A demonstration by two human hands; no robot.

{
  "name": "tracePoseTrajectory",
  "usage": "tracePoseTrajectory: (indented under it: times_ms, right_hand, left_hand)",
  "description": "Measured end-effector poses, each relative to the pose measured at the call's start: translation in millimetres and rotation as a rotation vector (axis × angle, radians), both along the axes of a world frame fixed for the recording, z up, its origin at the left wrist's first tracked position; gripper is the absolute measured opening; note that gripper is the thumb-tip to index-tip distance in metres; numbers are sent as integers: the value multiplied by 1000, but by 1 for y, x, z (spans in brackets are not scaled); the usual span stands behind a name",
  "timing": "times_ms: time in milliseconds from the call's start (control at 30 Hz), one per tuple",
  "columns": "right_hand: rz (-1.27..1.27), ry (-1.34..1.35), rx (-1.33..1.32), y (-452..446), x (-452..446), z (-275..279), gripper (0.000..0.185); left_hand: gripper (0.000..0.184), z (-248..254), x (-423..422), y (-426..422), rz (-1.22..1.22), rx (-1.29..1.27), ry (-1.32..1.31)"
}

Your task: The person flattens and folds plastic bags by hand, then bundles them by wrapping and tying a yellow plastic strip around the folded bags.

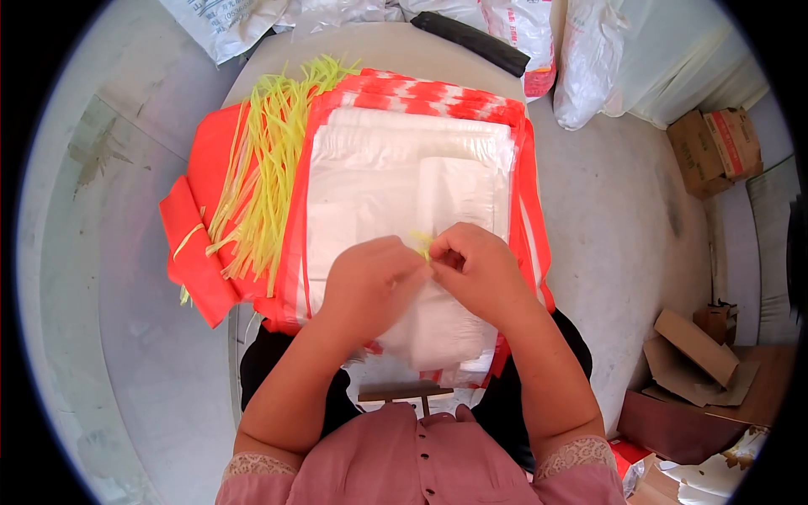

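A folded bundle of white plastic bags lies lengthwise on a stack of clear-white bags with red edges. Over its middle, a short piece of yellow-green plastic strip shows between my two hands. My right hand is closed in a pinch on the strip. Against it, with fingertips nearly touching, my left hand is also closed; its fingers are slightly blurred and partly hidden. To the left of the stack, many loose yellow-green strips hang across red plastic sheets.
A red roll tied with a yellow strip sits at the table's left edge. At the back lies a black roll, near white sacks. Cardboard boxes stand on the floor at right, with an opened carton lower down.
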State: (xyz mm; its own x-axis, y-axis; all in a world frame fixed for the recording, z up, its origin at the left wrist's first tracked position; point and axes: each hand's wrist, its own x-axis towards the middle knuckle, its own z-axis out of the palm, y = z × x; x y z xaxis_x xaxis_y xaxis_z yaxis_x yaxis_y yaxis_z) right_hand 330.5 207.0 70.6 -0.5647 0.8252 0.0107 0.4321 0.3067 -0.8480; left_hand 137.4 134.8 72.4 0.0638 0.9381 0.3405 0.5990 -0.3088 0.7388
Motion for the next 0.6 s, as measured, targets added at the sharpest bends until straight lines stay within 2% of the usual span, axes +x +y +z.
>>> tracePoseTrajectory:
  times_ms: [67,167,200,267,367,467,567,600]
  right_hand:
    - [-1,-25,128,-2,-2,-2,13]
    - [2,-18,246,-3,-4,-7,10]
    - [4,-9,273,-3,-4,-7,8]
    - [19,-5,223,-2,-4,0,7]
    - [56,7,202,-1,-2,3,8]
    - [63,52,149,0,-2,3,10]
    - [34,59,-12,2,-1,2,11]
    - [21,53,-79,3,0,2,12]
  left_hand:
    - [7,-1,5,0,-55,130,126]
    - [14,-3,1,2,-171,167,-66]
    - [17,-5,-1,4,-121,157,-140]
    - [24,-8,-3,9,-20,134,-287]
    - [28,0,9,9,126,-25,-126]
    - [23,-13,9,12,54,-18,-92]
    - [15,-11,7,10,105,-211,-127]
    - [12,-16,8,10,122,-199,-185]
